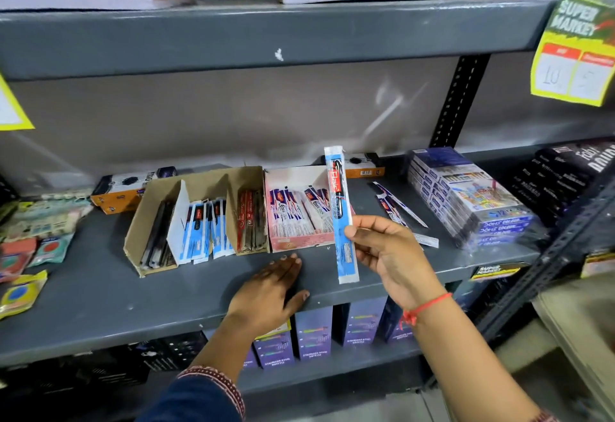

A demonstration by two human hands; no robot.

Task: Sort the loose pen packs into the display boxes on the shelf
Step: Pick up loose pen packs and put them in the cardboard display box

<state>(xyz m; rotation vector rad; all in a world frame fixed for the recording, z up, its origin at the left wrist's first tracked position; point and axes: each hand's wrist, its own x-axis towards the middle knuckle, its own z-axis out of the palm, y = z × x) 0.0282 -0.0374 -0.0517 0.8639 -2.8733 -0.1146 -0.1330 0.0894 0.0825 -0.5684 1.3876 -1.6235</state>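
My right hand point(386, 252) holds a blue pen pack point(341, 215) upright above the shelf point(100, 295), fingers pinched on its middle. My left hand point(269, 292) lies flat and empty on the shelf. Matching blue packs stand in the brown box point(196, 218), middle slot. I should tilt mine and slide it in beside them, label forward.

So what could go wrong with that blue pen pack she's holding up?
The right hand pinches the blue pen pack only at its middle, so it might slip and fall off the shelf edge. It could also end up in the wrong place: the matching blue packs sit in the middle slot of the brown cardboard box, but the pink box is nearer. The loose packs beside her wrist might get knocked.
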